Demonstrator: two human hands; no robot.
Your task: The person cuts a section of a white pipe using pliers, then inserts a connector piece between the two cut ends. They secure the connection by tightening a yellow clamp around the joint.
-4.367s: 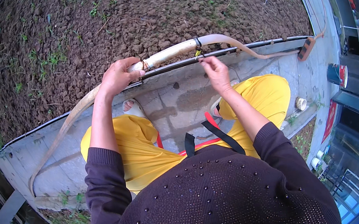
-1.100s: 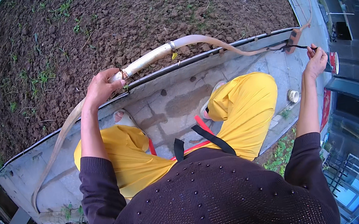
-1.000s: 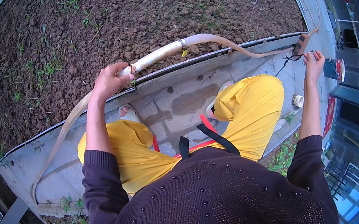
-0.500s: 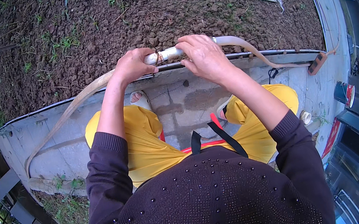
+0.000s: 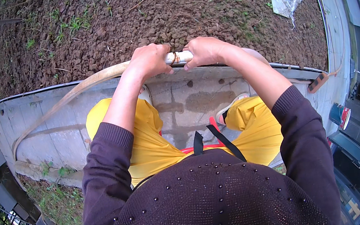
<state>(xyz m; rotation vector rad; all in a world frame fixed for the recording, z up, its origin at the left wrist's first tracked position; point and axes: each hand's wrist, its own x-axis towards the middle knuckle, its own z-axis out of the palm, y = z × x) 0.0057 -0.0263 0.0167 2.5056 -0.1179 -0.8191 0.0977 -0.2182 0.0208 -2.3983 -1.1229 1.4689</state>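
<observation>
Head view: a hose arcs from the frame's left up to the upper centre, where a white pipe and rusty tie show between the hands. The left hand wraps the hose left of the tie; the right hand grips the pipe. The hose looks bendy and fairly light, perhaps slippery if wet; the pipe seems stiff. Close beside the tie looks the surest hold.
</observation>
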